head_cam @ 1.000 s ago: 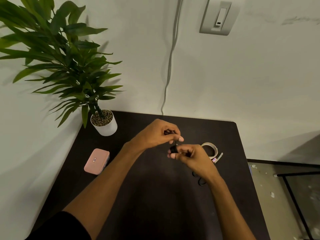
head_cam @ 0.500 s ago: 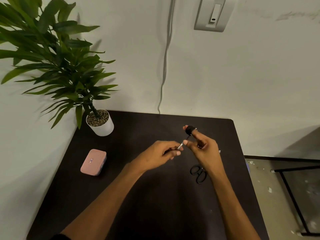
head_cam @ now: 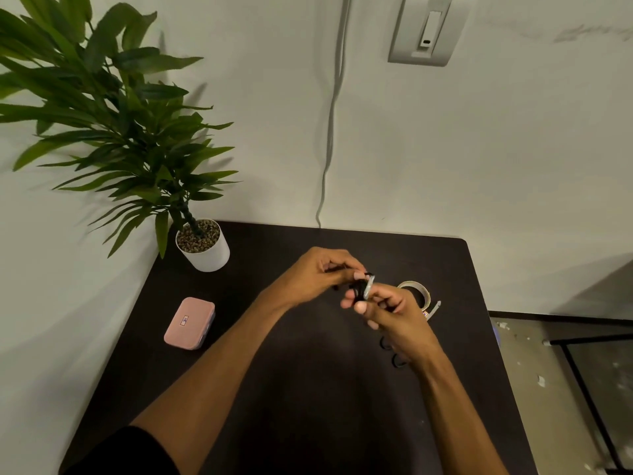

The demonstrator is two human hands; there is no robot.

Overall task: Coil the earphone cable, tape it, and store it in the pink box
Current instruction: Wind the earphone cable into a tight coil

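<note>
Both your hands meet above the middle of the dark counter, fingers curled in tight. Left hand pinches one side of the black coiled cable, thumb and fingers closed on it. Right hand is closed on the other side, fingertips pressing a pale strip of tape against the coil. Coil sits between the two hands, lifted off the counter. Tape roll lies just behind your right hand, a loose tail sticking out to the right. Scissors lie under your right wrist, only the black handle loops showing. Pink box rests closed on the left part of the counter, well apart from the hands. Potted plant stands at the far left corner by the wall.
</note>
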